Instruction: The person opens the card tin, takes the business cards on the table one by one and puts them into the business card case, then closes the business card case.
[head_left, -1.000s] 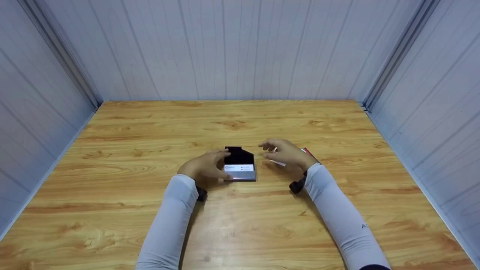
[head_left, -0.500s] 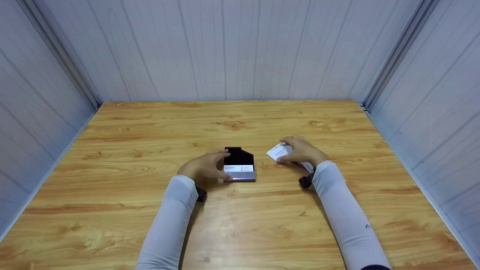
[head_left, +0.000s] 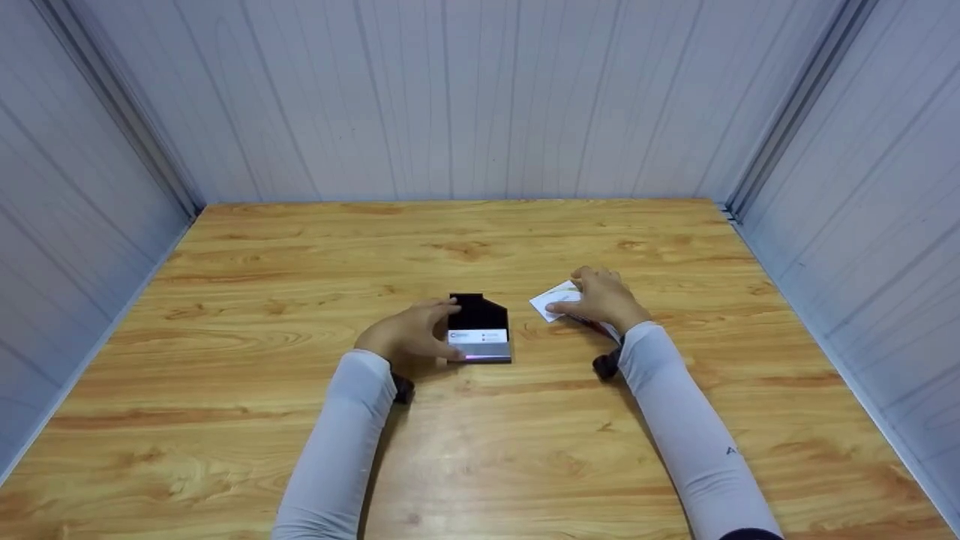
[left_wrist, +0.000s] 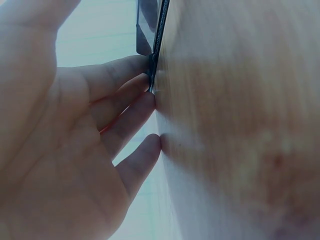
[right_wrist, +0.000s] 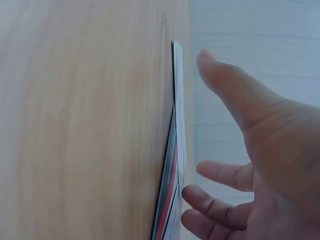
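Observation:
A dark card holder [head_left: 477, 312] with a silver front lip lies mid-table, a white printed card [head_left: 478, 336] in it. My left hand [head_left: 409, 330] rests at its left side, thumb by the front corner and a finger at the back left edge. In the left wrist view, the long, loosely bent fingers [left_wrist: 132, 120] touch the holder's edge and the tabletop. My right hand [head_left: 606, 300] hovers over a small pile of cards, a white card [head_left: 549, 301] on top. The right wrist view shows a gap between the thumb and the white card [right_wrist: 180, 110], with red-and-black cards [right_wrist: 169, 187] beneath.
The wood-grain table [head_left: 465, 450] ends at a pale panelled back wall [head_left: 480, 97], with side walls left and right. Each wrist wears a small black camera, the right camera [head_left: 606, 365] close to the cards.
My right hand moved right from beside the holder, then slightly back and left, uncovering the white card on the pile. The left hand and the holder have stayed put.

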